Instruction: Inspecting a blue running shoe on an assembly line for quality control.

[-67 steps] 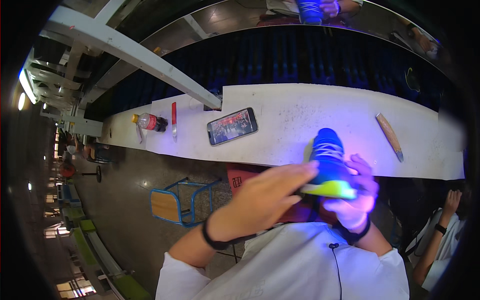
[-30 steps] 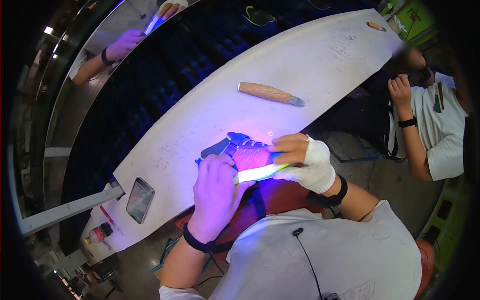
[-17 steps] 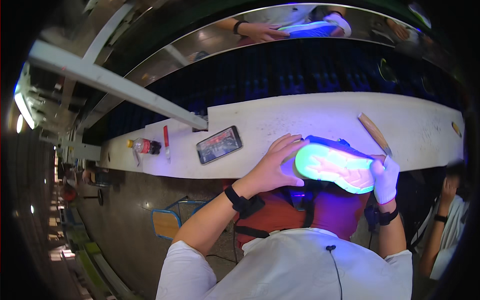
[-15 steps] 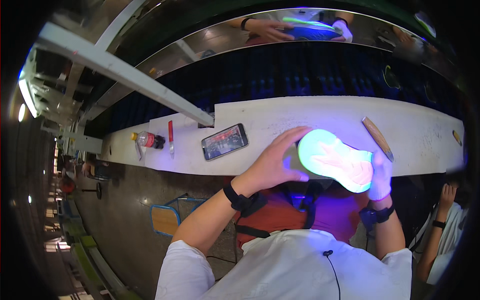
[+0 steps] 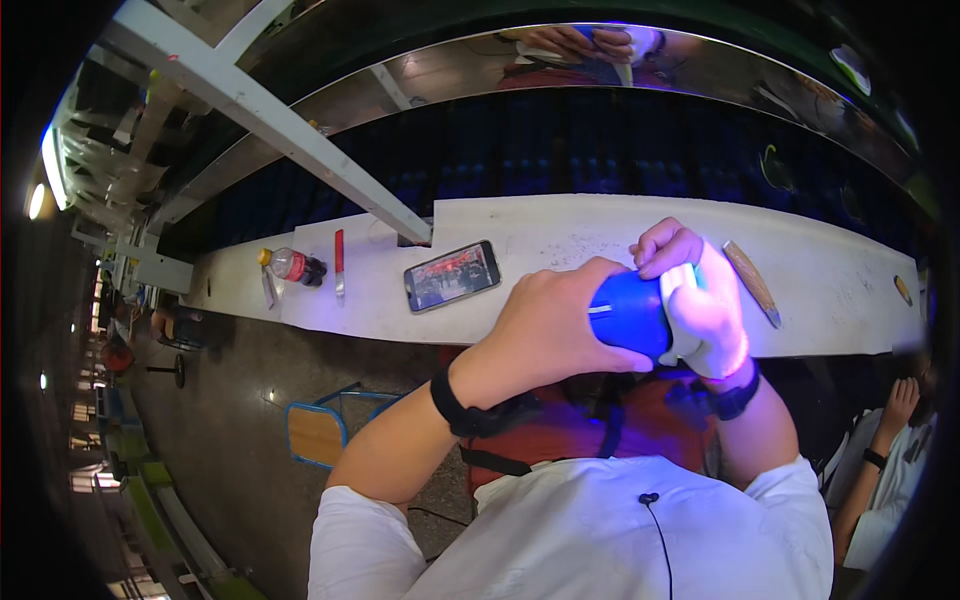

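Observation:
A shoe sole [image 5: 628, 315], bright blue on the side showing, is held up between my hands over the bench's near edge. It looks rounded, as if bent, and a pale strip shows beside the blue. My left hand [image 5: 550, 325] wraps round its left part, thumb below and fingers over the top. On the right, my right hand [image 5: 710, 310], in a white glove with bare fingertips, grips the other end with its fingers curled over the top. Purple light falls on this hand. The sole's other face is hidden.
On the white bench [image 5: 530, 225] lie a phone [image 5: 452, 275], a red-handled knife [image 5: 339, 265], a dark drink bottle [image 5: 293, 266] and a brown pointed tool [image 5: 752, 283]. A grey metal post [image 5: 290, 135] slants across the left. Another person's arm [image 5: 875, 455] is at right.
The sole has turned from its glowing green-and-pink face to its blue side. My left hand has closed on it, and my right hand has moved left and up with curled fingers.

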